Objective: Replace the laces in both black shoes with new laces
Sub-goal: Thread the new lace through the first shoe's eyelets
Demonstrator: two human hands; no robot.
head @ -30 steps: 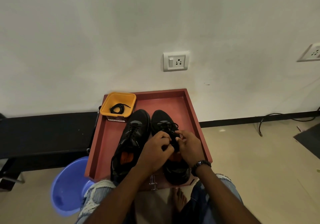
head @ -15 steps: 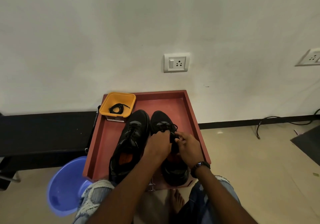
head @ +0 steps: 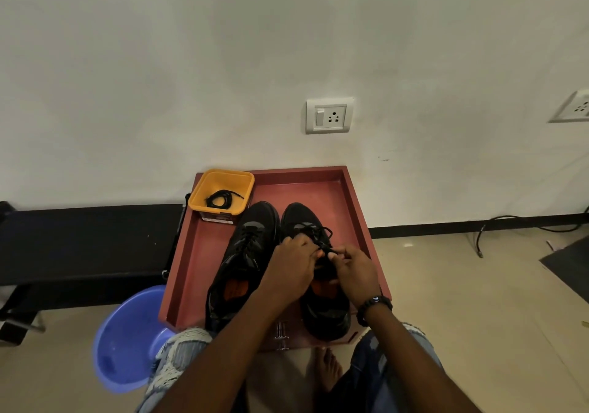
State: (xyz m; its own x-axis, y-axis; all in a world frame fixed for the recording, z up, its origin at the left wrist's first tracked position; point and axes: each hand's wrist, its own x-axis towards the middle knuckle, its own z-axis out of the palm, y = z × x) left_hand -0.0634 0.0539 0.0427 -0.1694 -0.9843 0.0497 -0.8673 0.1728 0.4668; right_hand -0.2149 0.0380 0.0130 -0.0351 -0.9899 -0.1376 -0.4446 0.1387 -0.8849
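Two black shoes stand side by side in a red tray [head: 357, 208], toes toward the wall. The left shoe [head: 245, 253] is laced and untouched. Over the tongue of the right shoe [head: 325, 313] both hands work its black lace [head: 322, 234]. My left hand [head: 291, 269] has its fingers curled on the lace, and my right hand [head: 353, 269] pinches the lace from the other side. The hands hide the middle eyelets. A yellow tub [head: 221, 194] at the tray's back left corner holds a coiled black lace [head: 221, 199].
A blue plastic basin [head: 127, 339] sits on the floor left of the tray. A black bench [head: 79, 247] runs along the wall at left. My knees in torn jeans and a bare foot [head: 328, 371] are below the tray. A black cable [head: 526, 224] lies at right.
Both hands have shifted slightly toward the toe of the right shoe and drawn closer together on its lace. The shoes, tray and tub stay where they were.
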